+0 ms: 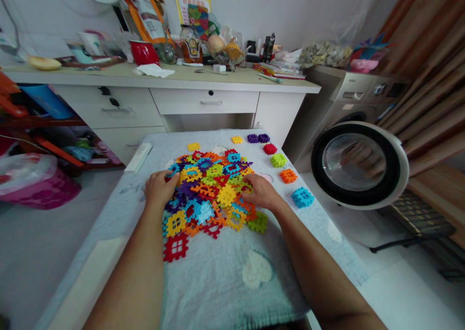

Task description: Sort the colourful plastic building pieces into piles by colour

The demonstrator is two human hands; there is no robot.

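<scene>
A loose heap of plastic interlocking tiles (226, 195) in red, yellow, blue, green, orange and purple lies on the cloth-covered table (218, 281). At the heap's left edge is my left hand (160, 187), thumb and forefinger apart, touching tiles there; its other fingertips are hidden. On the opposite side my right hand (260, 190) has its thumb and fingers round a green tile (247, 188) in the heap. A red window tile (176, 247) lies nearest me. Along the right side sit small stacks: purple (253, 138), red (270, 149), green (278, 160), orange (288, 176) and blue (302, 197).
Single yellow tiles (237, 139) lie near the table's far edge. A white oblong box (138, 157) rests at the far left corner. Beyond stands a cluttered white counter (203, 82). To the right, a washing machine door (359, 165) hangs open. A pink bin (43, 187) is at left.
</scene>
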